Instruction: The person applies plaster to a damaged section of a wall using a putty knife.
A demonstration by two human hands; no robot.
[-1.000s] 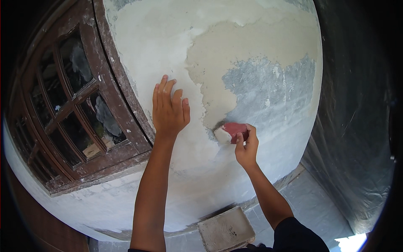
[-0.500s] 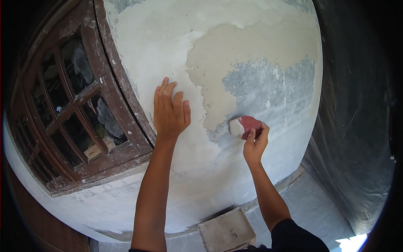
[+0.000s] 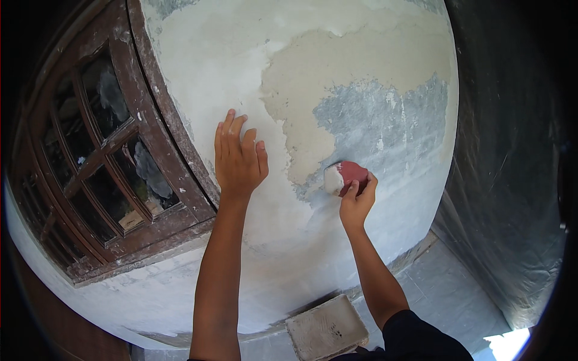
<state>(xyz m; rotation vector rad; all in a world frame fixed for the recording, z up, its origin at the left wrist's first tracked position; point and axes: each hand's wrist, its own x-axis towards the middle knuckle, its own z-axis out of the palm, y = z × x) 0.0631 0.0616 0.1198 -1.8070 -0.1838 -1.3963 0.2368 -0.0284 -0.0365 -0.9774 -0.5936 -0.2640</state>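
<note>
My right hand (image 3: 356, 204) grips a red putty spreader (image 3: 354, 174) between thumb and fingers. White putty coats the spreader's left part, which lies against or very close to the wall at the lower left of a bare grey-blue patch (image 3: 385, 120). With fingers stretched upward, my left hand (image 3: 239, 159) is open on the pale wall (image 3: 211, 66), between the window and the patch. It holds nothing. A beige area (image 3: 355, 57) with ragged edges borders the grey-blue patch above and to its left.
A brown wooden window (image 3: 129, 84) with several panes and white specks fills the left side. Below, at the foot of the wall, sits a putty-smeared tray (image 3: 325, 328). Dark plastic sheeting (image 3: 506, 180) hangs on the right, and grey covering (image 3: 451, 289) lies on the floor.
The whole view has shifted slightly, the wall and window sliding a little left. Both hands stay at nearly the same spots on the wall, the spreader still in my right hand.
</note>
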